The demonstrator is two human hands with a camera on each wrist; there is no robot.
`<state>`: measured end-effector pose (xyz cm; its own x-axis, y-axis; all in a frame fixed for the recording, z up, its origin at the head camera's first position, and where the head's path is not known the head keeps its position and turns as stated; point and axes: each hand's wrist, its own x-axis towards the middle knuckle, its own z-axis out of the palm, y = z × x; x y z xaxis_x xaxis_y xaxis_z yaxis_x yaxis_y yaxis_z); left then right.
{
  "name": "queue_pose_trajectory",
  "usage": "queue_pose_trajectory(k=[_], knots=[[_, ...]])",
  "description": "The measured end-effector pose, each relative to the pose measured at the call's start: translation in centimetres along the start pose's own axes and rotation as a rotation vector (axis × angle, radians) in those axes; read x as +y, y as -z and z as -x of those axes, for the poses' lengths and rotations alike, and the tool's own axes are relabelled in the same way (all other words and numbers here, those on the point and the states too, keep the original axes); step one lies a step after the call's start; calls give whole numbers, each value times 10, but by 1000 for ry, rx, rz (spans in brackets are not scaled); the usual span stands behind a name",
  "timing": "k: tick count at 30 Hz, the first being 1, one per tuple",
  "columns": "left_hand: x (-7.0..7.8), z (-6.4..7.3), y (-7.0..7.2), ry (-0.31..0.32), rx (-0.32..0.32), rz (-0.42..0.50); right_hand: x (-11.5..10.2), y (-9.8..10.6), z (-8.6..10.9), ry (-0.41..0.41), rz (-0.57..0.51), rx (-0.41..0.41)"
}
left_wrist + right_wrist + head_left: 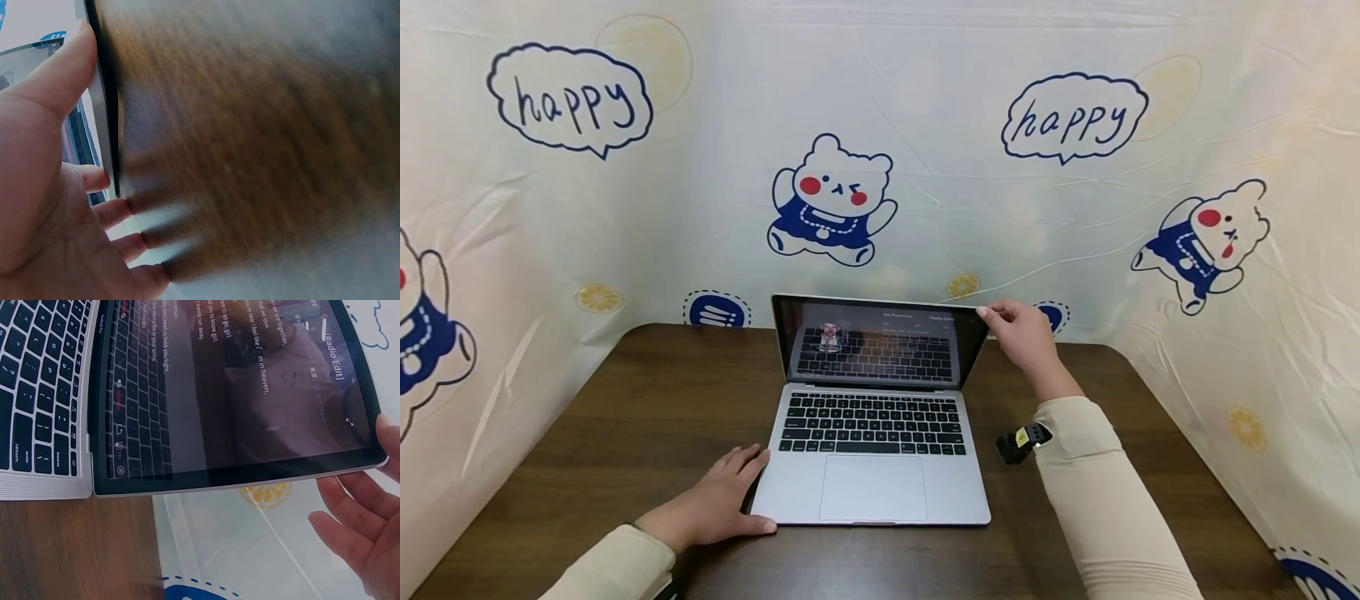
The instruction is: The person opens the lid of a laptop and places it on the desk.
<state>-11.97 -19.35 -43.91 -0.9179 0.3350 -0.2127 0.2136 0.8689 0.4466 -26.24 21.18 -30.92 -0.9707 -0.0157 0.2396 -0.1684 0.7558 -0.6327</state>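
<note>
A silver laptop (876, 487) with black keys stands unfolded on the wooden table. Its screen (880, 342) is lit, showing a small figure and text lines, with the keyboard mirrored in it. My right hand (1026, 342) pinches the screen's upper right corner. In the right wrist view the thumb (387, 434) lies on the front of the bezel, while fingers (344, 500) reach behind the lid. At the front left corner of the base rests my left hand (703, 504), fingers spread along the side and thumb by the front edge; the left wrist view shows its palm (37, 187).
The brown table (647, 417) has rounded far corners. A pale curtain (955, 108) printed with bears and "happy" bubbles surrounds it on the far side and both flanks. A small black device (1022, 442) is at the right cuff.
</note>
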Motion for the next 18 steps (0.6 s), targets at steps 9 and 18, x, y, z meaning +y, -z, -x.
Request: queue_pose_trajectory(k=[9,18], knots=[[0,0,0,7,-4,0,-2,-1,-1,-17,-2,13],[1,1,1,12,-11,2,-2,-3,-5,-10,19,19]])
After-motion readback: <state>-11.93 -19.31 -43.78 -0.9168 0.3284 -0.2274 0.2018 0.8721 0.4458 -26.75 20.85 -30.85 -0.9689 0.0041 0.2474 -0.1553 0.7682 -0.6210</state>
